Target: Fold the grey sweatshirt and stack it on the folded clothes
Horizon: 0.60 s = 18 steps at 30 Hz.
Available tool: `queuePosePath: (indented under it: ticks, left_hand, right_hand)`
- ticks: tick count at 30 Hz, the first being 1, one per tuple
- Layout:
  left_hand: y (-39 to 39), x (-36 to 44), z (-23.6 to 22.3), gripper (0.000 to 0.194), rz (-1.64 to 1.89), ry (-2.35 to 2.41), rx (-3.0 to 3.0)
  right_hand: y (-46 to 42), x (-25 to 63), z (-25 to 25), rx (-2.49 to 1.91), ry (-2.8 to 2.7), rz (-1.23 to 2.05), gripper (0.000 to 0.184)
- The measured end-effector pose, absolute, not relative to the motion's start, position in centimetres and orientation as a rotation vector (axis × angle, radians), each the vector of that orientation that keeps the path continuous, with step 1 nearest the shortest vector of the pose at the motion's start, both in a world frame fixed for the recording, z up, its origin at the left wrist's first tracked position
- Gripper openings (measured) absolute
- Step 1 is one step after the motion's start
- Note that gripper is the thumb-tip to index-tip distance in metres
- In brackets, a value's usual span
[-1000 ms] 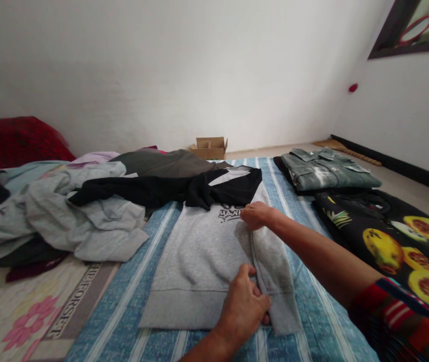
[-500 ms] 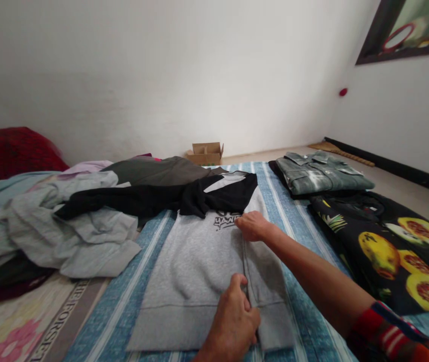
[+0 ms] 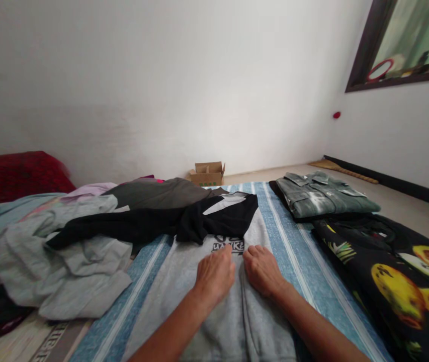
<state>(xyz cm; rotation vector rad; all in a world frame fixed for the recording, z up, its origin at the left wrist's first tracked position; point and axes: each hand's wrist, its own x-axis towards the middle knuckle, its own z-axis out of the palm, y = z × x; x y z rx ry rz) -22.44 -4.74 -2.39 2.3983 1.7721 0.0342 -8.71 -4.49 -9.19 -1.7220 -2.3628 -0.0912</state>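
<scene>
One left hand [image 3: 215,275]: beside the chest print [image 3: 218,246], fingers curled, grip narrow; whether cloth is pinched inside cannot be told.
Right hand [image 3: 262,269]: close by, its grip narrow on the sweatshirt's turned-in edge. A slack pinch could let that edge spring outward.
Grey sweatshirt [image 3: 176,289]: spread beneath both hands on the striped sheet [image 3: 305,256], its lower end running out of view. Knuckles pressed this near each other could bunch the front into ridges — a long crease already runs down from the right hand.
Black sleeve [image 3: 123,226]: stretched across the chest and out to the person's left, onto the clothes heap [image 3: 67,271]. Friction there could twist the shoulder askew, or a sideways tug could drag loose garments along.
Collar [image 3: 237,200]: at the far end, pale lining showing. Pulling harder on one edge than the other could set it crooked.
Striped sheet: a soft base that could ruck up if the cloth is pulled rather than lifted.
Fruit-print shirt [image 3: 399,294]: folded on the right, beside a folded denim jacket [image 3: 323,198] — a wide swing of the right elbow could clip it and spoil its neat layers.
</scene>
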Motion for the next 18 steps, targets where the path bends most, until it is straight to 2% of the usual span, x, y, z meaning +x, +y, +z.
queuePosePath:
  ticks: [5, 10, 18]
  left_hand:
    - [3.1, -21.1, -5.0, 0.041, 0.075, 1.950, 2.752]
    - [6.1, -21.0, -6.7, 0.028, -0.046, 1.784, 3.019]
    - [7.9, -22.7, -7.0, 0.024, -0.057, 1.718, 3.077]
  right_hand:
    - [-4.2, -8.7, -10.6, -1.673, -2.272, -0.106, 0.018]
    - [-3.8, -8.7, -11.7, -1.555, -2.147, -0.098, 0.014]
    - [-3.7, -9.5, -11.6, -1.508, -2.084, -0.101, 0.010]
